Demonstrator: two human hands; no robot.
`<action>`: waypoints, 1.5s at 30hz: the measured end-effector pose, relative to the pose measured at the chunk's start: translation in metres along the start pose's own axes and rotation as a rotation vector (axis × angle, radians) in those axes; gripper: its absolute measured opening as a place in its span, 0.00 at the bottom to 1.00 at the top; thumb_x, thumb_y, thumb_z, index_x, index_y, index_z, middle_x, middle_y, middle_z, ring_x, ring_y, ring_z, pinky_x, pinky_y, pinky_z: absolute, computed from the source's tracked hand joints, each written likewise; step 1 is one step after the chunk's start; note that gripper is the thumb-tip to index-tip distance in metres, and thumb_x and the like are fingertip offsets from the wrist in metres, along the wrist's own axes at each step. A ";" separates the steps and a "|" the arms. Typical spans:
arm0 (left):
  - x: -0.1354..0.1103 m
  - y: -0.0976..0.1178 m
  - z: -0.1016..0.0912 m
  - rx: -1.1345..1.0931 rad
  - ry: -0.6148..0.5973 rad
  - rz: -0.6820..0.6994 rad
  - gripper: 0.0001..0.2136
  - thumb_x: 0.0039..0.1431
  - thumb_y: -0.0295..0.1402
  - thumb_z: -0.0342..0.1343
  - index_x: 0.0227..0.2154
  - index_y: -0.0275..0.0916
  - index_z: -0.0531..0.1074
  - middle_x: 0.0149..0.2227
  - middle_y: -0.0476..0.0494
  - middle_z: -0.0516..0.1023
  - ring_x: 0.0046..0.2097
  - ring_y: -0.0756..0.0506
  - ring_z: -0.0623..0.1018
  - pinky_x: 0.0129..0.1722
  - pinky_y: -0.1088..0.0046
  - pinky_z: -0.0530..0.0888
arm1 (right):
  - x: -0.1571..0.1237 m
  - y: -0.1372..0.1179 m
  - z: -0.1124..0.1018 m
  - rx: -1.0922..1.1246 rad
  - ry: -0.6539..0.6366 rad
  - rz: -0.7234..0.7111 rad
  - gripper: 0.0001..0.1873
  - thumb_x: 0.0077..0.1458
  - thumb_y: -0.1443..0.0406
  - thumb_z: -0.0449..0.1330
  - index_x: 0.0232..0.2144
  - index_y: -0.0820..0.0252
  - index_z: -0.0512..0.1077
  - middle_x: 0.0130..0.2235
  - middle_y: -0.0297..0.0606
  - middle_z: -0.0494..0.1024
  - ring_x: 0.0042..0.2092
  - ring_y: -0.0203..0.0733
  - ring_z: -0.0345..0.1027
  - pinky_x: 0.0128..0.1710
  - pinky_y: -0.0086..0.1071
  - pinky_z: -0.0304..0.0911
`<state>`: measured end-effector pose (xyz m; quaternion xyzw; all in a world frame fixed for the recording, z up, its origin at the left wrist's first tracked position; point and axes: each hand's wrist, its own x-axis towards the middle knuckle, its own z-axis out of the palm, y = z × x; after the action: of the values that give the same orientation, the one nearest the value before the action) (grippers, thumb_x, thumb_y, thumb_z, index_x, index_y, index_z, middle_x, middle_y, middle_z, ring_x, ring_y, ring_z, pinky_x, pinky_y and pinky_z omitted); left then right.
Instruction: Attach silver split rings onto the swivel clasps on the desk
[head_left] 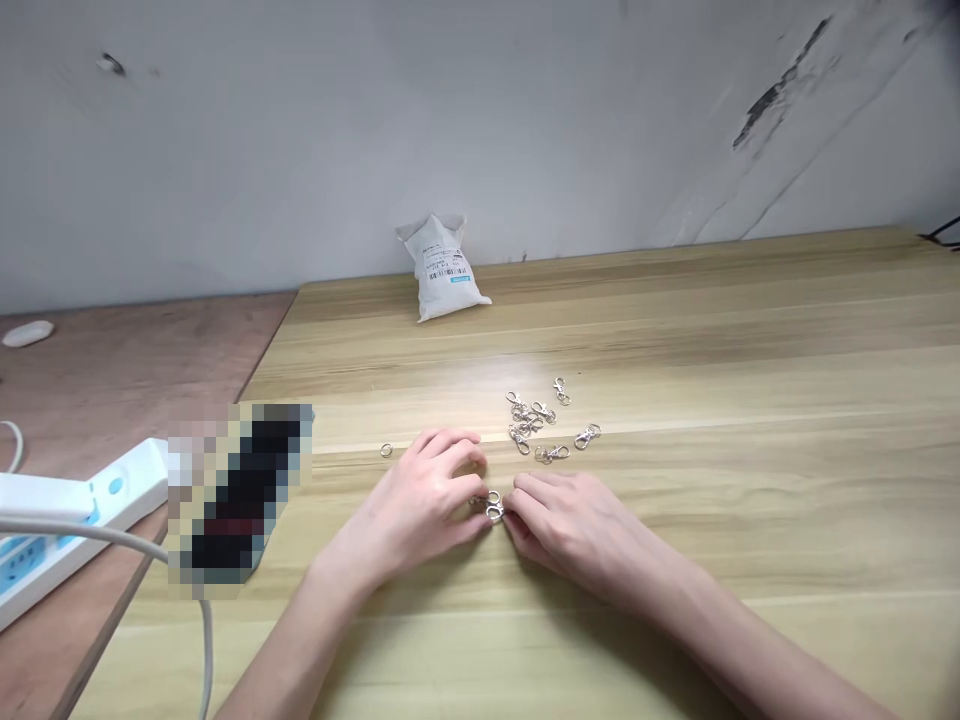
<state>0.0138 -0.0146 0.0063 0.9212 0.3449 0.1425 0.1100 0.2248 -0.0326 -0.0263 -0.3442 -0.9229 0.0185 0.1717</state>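
Note:
Small silvery metal rings (493, 497), joined to what looks like a swivel clasp, show between my two hands just above the tabletop. My left hand (431, 492) is curled, with thumb and forefinger closed around the clasp end. From the other side, the fingertips of my right hand (559, 515) pinch at the edge of the lower ring (494, 513); those fingers partly hide it. Beyond my hands lies a loose group of several swivel clasps with rings (527, 423). One single ring (386, 450) rests left of my left hand.
A white plastic packet (448, 275) with a printed label stands near the wall. At left are a blurred-out phone-like object (244, 495), a white power strip (127, 490) and a pale cable (208, 650). The wooden tabletop (712, 400) meets a lower brown surface (150, 350).

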 end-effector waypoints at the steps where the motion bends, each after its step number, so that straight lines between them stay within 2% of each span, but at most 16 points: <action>1: 0.000 0.000 0.002 0.012 0.016 0.008 0.04 0.60 0.31 0.57 0.30 0.39 0.74 0.41 0.45 0.76 0.54 0.42 0.70 0.49 0.61 0.71 | 0.000 0.001 0.000 -0.003 0.002 0.002 0.12 0.61 0.71 0.51 0.25 0.61 0.66 0.24 0.34 0.71 0.25 0.34 0.56 0.23 0.35 0.39; 9: 0.000 -0.006 0.007 0.026 0.078 0.030 0.06 0.62 0.27 0.54 0.30 0.39 0.74 0.39 0.45 0.77 0.51 0.43 0.72 0.48 0.64 0.71 | 0.000 0.008 0.002 -0.022 0.005 0.045 0.11 0.61 0.70 0.51 0.25 0.60 0.66 0.25 0.34 0.71 0.26 0.34 0.58 0.25 0.34 0.40; 13: -0.001 -0.010 0.002 -0.095 0.124 -0.055 0.06 0.63 0.29 0.54 0.34 0.41 0.76 0.37 0.44 0.76 0.43 0.44 0.73 0.43 0.64 0.71 | -0.001 0.010 -0.001 -0.018 -0.007 0.076 0.12 0.61 0.69 0.51 0.25 0.60 0.65 0.26 0.34 0.71 0.26 0.34 0.58 0.26 0.33 0.41; 17: 0.002 0.000 0.003 -0.338 0.103 -0.126 0.08 0.65 0.30 0.51 0.38 0.42 0.76 0.36 0.45 0.77 0.41 0.46 0.72 0.44 0.64 0.69 | 0.000 0.009 -0.003 0.121 0.041 0.114 0.11 0.63 0.66 0.51 0.28 0.60 0.67 0.28 0.34 0.71 0.26 0.34 0.59 0.25 0.31 0.44; 22: 0.007 0.012 0.007 -0.534 0.124 -0.293 0.07 0.65 0.31 0.51 0.34 0.41 0.75 0.33 0.47 0.77 0.40 0.46 0.73 0.43 0.65 0.68 | 0.001 0.007 0.000 0.383 0.137 0.161 0.10 0.63 0.65 0.52 0.30 0.61 0.69 0.27 0.33 0.69 0.26 0.32 0.58 0.25 0.28 0.49; 26: 0.007 0.014 0.008 -0.647 0.135 -0.394 0.07 0.64 0.32 0.52 0.33 0.41 0.75 0.34 0.47 0.78 0.39 0.47 0.74 0.41 0.68 0.70 | 0.000 0.005 0.003 0.448 0.177 0.212 0.10 0.63 0.65 0.52 0.29 0.61 0.68 0.26 0.32 0.66 0.25 0.31 0.55 0.24 0.27 0.48; 31: 0.005 0.015 0.012 -0.673 0.153 -0.417 0.04 0.60 0.30 0.53 0.31 0.39 0.71 0.32 0.48 0.75 0.35 0.49 0.74 0.36 0.72 0.70 | 0.001 0.001 0.002 0.483 0.157 0.238 0.11 0.63 0.66 0.52 0.28 0.61 0.68 0.26 0.32 0.66 0.25 0.31 0.55 0.24 0.27 0.49; 35: 0.006 0.016 0.013 -0.674 0.146 -0.440 0.02 0.57 0.28 0.54 0.30 0.39 0.70 0.31 0.50 0.74 0.32 0.50 0.73 0.33 0.73 0.69 | 0.001 0.000 0.001 0.504 0.196 0.227 0.08 0.61 0.67 0.53 0.32 0.61 0.70 0.26 0.32 0.67 0.25 0.31 0.56 0.24 0.26 0.50; 39: 0.008 0.016 0.012 -0.640 0.152 -0.441 0.03 0.58 0.30 0.54 0.30 0.39 0.70 0.31 0.50 0.74 0.33 0.50 0.73 0.34 0.73 0.69 | 0.001 0.000 0.002 0.486 0.247 0.225 0.07 0.60 0.68 0.53 0.30 0.60 0.67 0.25 0.30 0.67 0.23 0.30 0.54 0.23 0.26 0.49; 45: 0.007 0.014 0.010 -0.631 0.164 -0.408 0.04 0.59 0.29 0.53 0.29 0.39 0.70 0.31 0.49 0.74 0.34 0.48 0.73 0.36 0.71 0.69 | 0.001 -0.001 0.001 0.513 0.257 0.239 0.06 0.61 0.68 0.52 0.31 0.60 0.65 0.25 0.30 0.68 0.22 0.29 0.54 0.23 0.26 0.50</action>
<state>0.0310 -0.0215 0.0026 0.7400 0.4679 0.2902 0.3863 0.2233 -0.0321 -0.0266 -0.3953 -0.8118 0.2270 0.3650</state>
